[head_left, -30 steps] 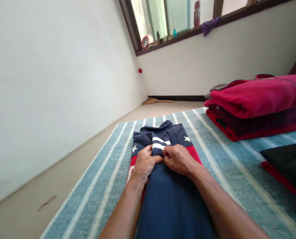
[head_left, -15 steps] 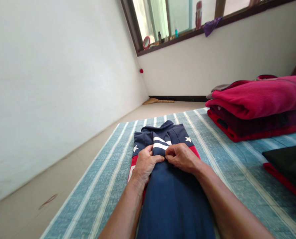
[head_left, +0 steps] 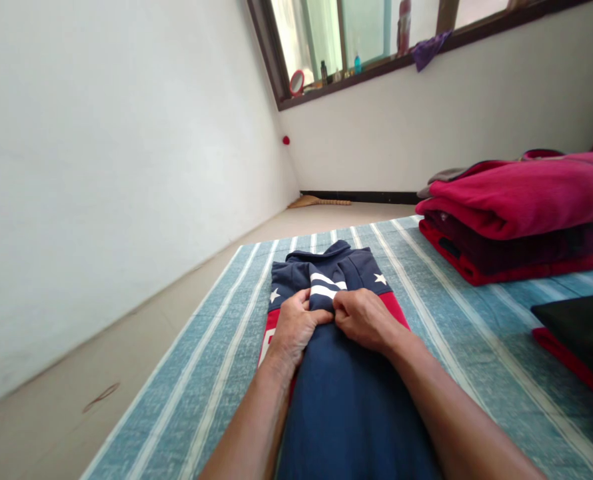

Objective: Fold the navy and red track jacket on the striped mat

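A folded navy jacket (head_left: 359, 270) with a collar, white stars and red side panels lies on the striped cloth, collar end away from me. Over its middle lies a part with white stripes, and my left hand (head_left: 297, 327) grips the left edge of it, thumb on top. My right hand (head_left: 361, 319) is closed on the same fabric at the right, fingertips pinched together. The two hands almost touch. Dark blue cloth (head_left: 354, 407) stretches from under my hands to the bottom edge; whether it belongs to the jacket I cannot tell.
Blue striped cloth (head_left: 216, 333) covers the surface. At the right stand a pile of folded pink, purple and red clothes (head_left: 521, 200) and a dark green and red folded pile (head_left: 581, 327). A white wall (head_left: 126, 167) runs along the left; a broom (head_left: 321, 201) lies on the floor beyond.
My hands keep their hold on the jacket, with the right fingers curled in slightly more. The whole view has shifted slightly; the clothes piles have not moved.
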A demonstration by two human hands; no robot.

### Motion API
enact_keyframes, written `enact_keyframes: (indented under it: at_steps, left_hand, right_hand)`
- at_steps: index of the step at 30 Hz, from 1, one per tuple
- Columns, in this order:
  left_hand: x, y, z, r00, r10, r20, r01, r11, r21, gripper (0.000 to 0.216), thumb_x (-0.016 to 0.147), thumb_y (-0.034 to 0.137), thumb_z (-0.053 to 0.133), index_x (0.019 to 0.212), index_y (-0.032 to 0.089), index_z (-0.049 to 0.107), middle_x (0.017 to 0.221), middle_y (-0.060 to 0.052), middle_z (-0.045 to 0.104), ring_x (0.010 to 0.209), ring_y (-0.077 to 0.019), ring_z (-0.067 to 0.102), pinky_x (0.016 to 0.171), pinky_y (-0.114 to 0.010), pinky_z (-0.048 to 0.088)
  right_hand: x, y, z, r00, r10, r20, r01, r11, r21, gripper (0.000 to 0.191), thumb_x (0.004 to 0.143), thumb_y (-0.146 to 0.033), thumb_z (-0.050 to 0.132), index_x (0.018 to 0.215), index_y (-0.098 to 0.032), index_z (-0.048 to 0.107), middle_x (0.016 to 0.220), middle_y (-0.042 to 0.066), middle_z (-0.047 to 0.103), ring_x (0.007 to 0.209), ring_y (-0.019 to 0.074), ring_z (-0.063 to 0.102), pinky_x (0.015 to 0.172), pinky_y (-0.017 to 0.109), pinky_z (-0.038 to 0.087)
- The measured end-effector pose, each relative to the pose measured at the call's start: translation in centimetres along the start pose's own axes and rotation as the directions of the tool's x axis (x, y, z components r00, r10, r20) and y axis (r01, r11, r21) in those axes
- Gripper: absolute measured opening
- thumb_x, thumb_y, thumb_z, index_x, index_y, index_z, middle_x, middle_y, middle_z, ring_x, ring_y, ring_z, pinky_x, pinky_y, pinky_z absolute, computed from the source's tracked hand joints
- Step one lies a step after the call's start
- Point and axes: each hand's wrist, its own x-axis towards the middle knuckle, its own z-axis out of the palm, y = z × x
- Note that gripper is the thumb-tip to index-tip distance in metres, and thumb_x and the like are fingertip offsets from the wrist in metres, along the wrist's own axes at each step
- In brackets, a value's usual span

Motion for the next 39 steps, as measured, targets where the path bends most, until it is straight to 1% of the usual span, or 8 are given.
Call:
enact_keyframes:
  at_steps: [2,5,8,19,25,31,37,39]
  left_hand:
    - [0.0,0.0,0.0,1.0,-0.011,-0.007,0.011,1.0,0.001,0.049,0.048,0.006,0.068,0.096,0.015,0.065,0.082,-0.002,0.075,0.066,-0.016,0.066,0.057,-0.022,0.048]
    - [0.0,0.0,0.0,1.0,-0.02,-0.014,0.02,1.0,0.003,0.049,0.049,0.008,0.069,0.097,0.015,0.065,0.082,-0.002,0.075,0.062,-0.0155,0.065,0.056,-0.023,0.048]
    - [-0.1,0.1,-0.1,1.0,-0.021,-0.014,0.021,1.0,0.01,0.047,0.048,0.008,0.069,0.095,0.015,0.066,0.081,-0.003,0.075,0.063,-0.0158,0.065,0.055,-0.022,0.047]
    - [-0.3,0.2,-0.1,1.0,-0.002,0.011,0.002,1.0,0.012,0.046,0.048,0.005,0.067,0.092,0.017,0.066,0.08,-0.001,0.073,0.066,-0.0152,0.065,0.058,-0.022,0.046]
    - [-0.3,0.3,-0.1,1.0,-0.014,0.016,0.014,1.0,0.015,0.046,0.048,0.006,0.067,0.093,0.015,0.066,0.081,-0.002,0.074,0.066,-0.0155,0.065,0.059,-0.023,0.047]
    - [-0.3,0.2,-0.1,1.0,-0.01,0.02,0.009,1.0,0.013,0.044,0.048,0.005,0.067,0.091,0.016,0.066,0.083,-0.001,0.074,0.065,-0.0145,0.065,0.058,-0.022,0.047]
    - [-0.2,0.2,-0.1,1.0,-0.016,0.012,0.016,1.0,0.015,0.042,0.048,0.005,0.068,0.088,0.017,0.067,0.083,-0.001,0.074,0.066,-0.0153,0.065,0.059,-0.023,0.047]
    - [-0.2,0.2,-0.1,1.0,-0.019,0.015,0.019,1.0,0.004,0.042,0.048,0.005,0.068,0.089,0.017,0.067,0.083,-0.001,0.074,0.069,-0.0163,0.066,0.059,-0.022,0.047]
  right_hand:
    - [-0.1,0.6,0.1,1.0,0.027,-0.011,-0.025,0.981,0.191,0.017,0.075,-0.01,0.047,0.065,-0.016,0.058,0.06,0.002,0.06,0.056,0.0119,0.052,0.05,0.023,0.025]
    - [-0.1,1.5,0.1,0.996,0.066,0.057,-0.085,0.874,0.478,0.015,0.074,-0.009,0.046,0.066,-0.016,0.056,0.056,-0.002,0.055,0.051,0.0096,0.052,0.048,0.019,0.031]
    - [0.0,1.8,0.2,0.99,0.069,0.124,-0.13,0.794,0.594,0.014,0.074,-0.011,0.046,0.068,-0.016,0.058,0.054,-0.003,0.053,0.046,0.0088,0.05,0.045,0.017,0.033]
    - [0.1,0.7,0.1,0.998,0.063,0.005,-0.061,0.946,0.32,0.018,0.071,-0.01,0.049,0.061,-0.016,0.062,0.055,-0.001,0.055,0.056,0.0111,0.049,0.05,0.02,0.028]
    - [0.1,1.4,0.3,0.983,0.111,0.146,-0.174,0.818,0.549,0.015,0.076,-0.015,0.049,0.068,-0.016,0.062,0.054,-0.002,0.055,0.048,0.0095,0.051,0.046,0.018,0.032]
    - [0.1,1.3,0.4,0.992,0.099,0.079,-0.124,0.869,0.478,0.017,0.073,-0.011,0.049,0.064,-0.015,0.062,0.054,-0.002,0.057,0.049,0.0083,0.05,0.047,0.018,0.032]
    - [0.1,1.4,0.4,0.978,0.12,0.173,-0.203,0.759,0.619,0.014,0.075,-0.014,0.05,0.067,-0.015,0.061,0.052,-0.004,0.053,0.045,0.0082,0.048,0.043,0.017,0.034]
    - [0.1,1.3,0.4,0.978,0.122,0.169,-0.201,0.768,0.608,0.014,0.076,-0.015,0.051,0.066,-0.015,0.061,0.052,-0.004,0.052,0.045,0.0081,0.048,0.043,0.017,0.033]
